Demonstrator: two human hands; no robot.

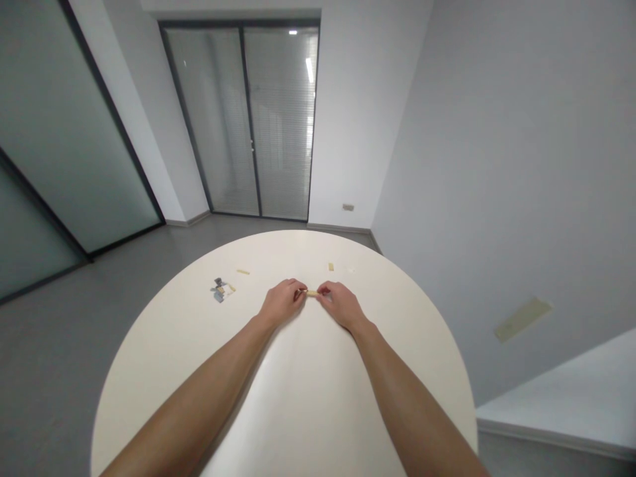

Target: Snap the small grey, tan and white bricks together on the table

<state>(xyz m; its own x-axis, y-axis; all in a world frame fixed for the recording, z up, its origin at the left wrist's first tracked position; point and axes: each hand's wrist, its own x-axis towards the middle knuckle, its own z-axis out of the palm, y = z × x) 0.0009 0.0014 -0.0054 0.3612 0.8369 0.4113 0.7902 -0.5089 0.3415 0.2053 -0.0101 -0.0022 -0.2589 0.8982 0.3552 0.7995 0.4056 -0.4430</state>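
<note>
Both arms reach forward over the white round table (318,397). A short pale yellow strip, which looks like masking tape (312,293), runs between my two hands just above or on the tabletop. My left hand (284,301) pinches its left end between thumb and fingers. At the other end, my right hand (342,303) is closed in a similar pinch. The fingertips cover both ends of the strip.
Left of my hands lies a small heap of grey and yellowish scraps (221,289), with a thin yellow strip (243,271) beyond it. A small yellow piece (330,267) lies past my right hand. A wall (497,165) bearing a tape strip (523,319) stands at the right.
</note>
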